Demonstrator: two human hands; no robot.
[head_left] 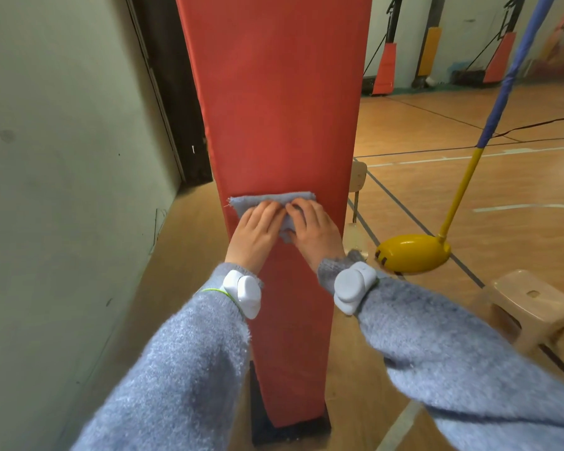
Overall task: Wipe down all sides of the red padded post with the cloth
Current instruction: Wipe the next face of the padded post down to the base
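Gym hall, wooden floor. Head view: the red padded post stands upright straight ahead of you. The blue-grey cloth lies on its near face. Your left hand presses it flat. Your right hand, just beside, has bent fingers; pinch or press, cannot tell. The cloth is probably soft, light and quick to bunch, so spread your palms. The padding likely yields.

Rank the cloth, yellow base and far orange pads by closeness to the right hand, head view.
1. cloth, under the right hand
2. yellow base, on the floor to the right
3. orange pads, by the far wall
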